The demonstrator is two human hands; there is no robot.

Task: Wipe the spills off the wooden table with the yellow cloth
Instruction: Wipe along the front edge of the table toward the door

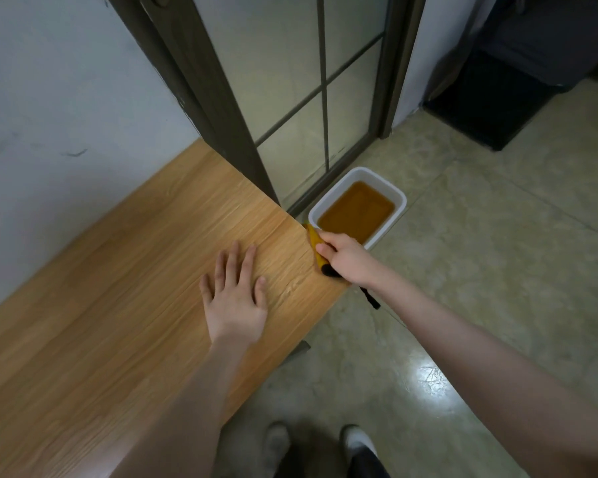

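A pale wall and a dark-framed glass door (290, 81) back the wooden table (118, 270), with greenish floor tiles to the right. On the floor just past the table's far right corner stands a white tub (390, 194) of brown liquid. The left hand (235, 294) lies flat on the table, fingers straight and spread, holding nothing. The right hand (346, 257) grips the yellow cloth (314, 241) at the table's right edge, beside the tub; the fingers curl round it. The cloth (bunched into a narrow strip) runs along that edge, its long axis pointing away from the person toward the tub. A black piece (327, 270) shows at its near end; what it is I cannot tell. The wood shows no pooled liquid, only faint streaks near the right edge, so the wiping looks nearly done; those streaks seem to be what is left.
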